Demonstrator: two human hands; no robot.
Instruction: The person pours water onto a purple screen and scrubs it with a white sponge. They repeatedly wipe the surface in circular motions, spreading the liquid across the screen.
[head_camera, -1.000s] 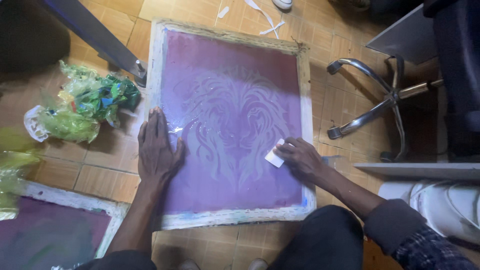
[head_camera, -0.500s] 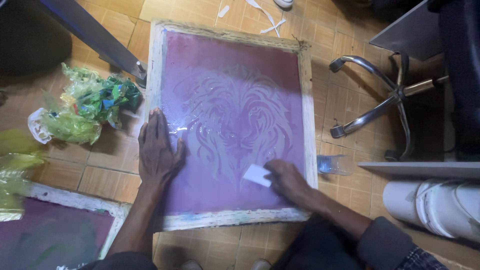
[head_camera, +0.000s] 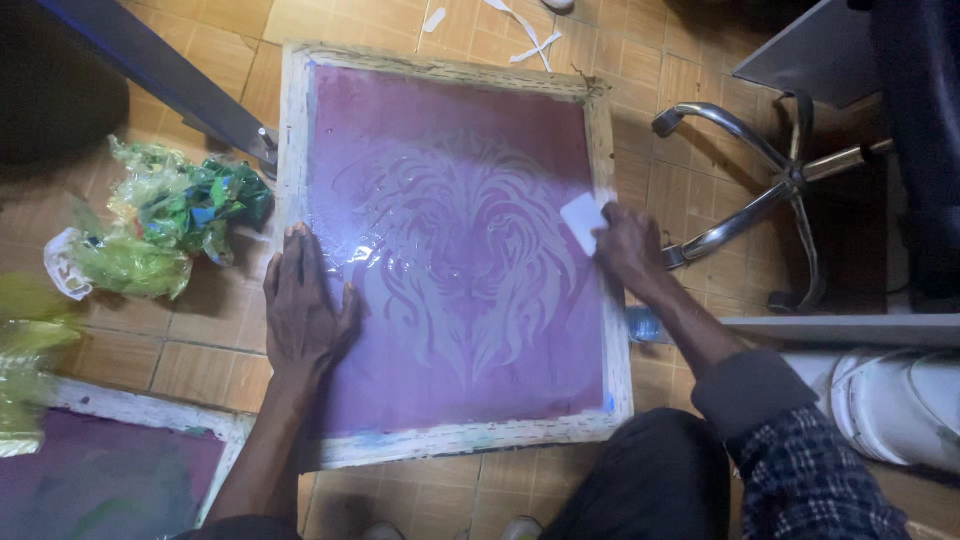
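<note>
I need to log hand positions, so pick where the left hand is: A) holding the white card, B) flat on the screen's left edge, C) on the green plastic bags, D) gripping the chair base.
B: the left hand lies flat, palm down, on the left edge of the screen.

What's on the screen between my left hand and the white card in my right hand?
In the head view, only the pale lion stencil on the purple mesh lies between left hand and white card.
</note>
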